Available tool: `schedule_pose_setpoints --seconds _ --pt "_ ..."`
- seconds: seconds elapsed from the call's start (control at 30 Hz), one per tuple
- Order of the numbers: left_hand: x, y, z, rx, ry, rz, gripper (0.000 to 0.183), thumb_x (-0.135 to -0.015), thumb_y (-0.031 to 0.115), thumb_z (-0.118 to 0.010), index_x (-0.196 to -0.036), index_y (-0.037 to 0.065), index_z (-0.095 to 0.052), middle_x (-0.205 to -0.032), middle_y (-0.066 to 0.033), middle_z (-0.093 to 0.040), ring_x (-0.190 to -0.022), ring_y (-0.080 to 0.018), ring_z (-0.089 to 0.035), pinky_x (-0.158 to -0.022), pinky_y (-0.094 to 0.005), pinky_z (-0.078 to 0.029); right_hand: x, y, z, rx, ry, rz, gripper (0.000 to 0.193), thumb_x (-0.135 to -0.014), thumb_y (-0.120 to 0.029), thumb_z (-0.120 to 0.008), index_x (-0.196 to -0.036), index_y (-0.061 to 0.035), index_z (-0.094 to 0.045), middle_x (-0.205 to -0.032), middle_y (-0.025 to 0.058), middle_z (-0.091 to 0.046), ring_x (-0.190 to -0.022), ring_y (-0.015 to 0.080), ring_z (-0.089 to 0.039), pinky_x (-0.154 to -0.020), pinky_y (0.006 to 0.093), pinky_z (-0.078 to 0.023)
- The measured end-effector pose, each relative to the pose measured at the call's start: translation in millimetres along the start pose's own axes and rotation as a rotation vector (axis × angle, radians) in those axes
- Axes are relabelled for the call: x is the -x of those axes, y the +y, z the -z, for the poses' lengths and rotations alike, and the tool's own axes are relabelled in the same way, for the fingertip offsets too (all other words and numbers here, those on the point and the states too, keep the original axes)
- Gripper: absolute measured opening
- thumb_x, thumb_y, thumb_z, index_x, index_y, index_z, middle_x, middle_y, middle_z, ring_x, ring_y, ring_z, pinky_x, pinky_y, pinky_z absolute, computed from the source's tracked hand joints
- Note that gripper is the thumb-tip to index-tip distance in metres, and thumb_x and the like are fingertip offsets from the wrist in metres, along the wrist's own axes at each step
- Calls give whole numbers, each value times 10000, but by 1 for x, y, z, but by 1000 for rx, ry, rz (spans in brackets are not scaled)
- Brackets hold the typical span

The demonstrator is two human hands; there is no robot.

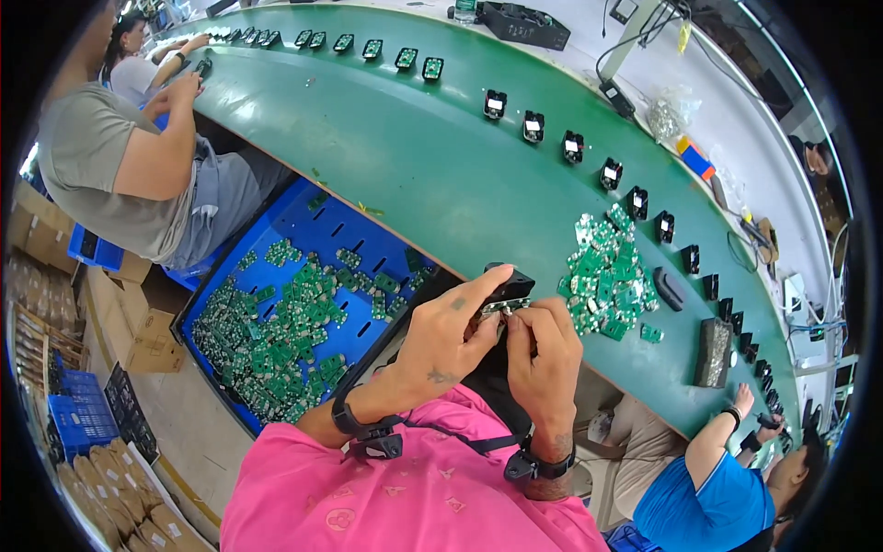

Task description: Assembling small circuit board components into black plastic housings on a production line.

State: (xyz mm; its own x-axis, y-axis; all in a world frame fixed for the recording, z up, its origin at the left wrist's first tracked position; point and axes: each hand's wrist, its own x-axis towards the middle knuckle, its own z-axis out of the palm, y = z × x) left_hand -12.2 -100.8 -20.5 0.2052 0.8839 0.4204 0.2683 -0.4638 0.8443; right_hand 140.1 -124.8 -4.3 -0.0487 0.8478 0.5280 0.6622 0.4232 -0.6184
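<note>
My left hand [451, 327] grips a black plastic housing [511, 287] from its left side, just past the table's near edge. Along the lower side of that housing shows a strip of a small circuit board [497, 306], partly covered by my fingers. The thumb and fingers of my right hand [544, 354] are pinched together at the board's edge; what they hold is too small to make out. Right of my hands, a loose pile of green circuit boards [607, 271] lies on the table. One single board [651, 333] and a black curved plastic part [669, 289] lie beside it.
A long row of black housings [572, 147] runs along the green table [386, 138]. Left of me, a blue bin [303, 207] holds many circuit boards. A dark block [714, 353] stands at the right. Co-workers sit left [120, 156] and right [713, 488].
</note>
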Motion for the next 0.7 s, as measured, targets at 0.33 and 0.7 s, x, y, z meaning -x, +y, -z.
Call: schedule_pose_setpoints --seconds 0.33,0.7 --pt "27 8 -11 -3 -68 44 540 -837 -52 -645 -1364 41 -570 -1106 -148 -707 -784 -160 -696 -659 -270 -566 36 10 7 -116 -11 -65 52 -846 15 -656 -880 2 -618 -858 123 -593 -653 270 -604 -556 357 -484" --pt "24 8 -36 -236 -62 -180 574 -830 -4 -662 -1387 95 -561 -1030 -158 -671 -701 -282 -666 -588 -361 -552 48 26 16 -23 58 -25 59 -831 40 -659 -863 6 -623 -856 116 -604 -632 251 -614 -542 348 -484"
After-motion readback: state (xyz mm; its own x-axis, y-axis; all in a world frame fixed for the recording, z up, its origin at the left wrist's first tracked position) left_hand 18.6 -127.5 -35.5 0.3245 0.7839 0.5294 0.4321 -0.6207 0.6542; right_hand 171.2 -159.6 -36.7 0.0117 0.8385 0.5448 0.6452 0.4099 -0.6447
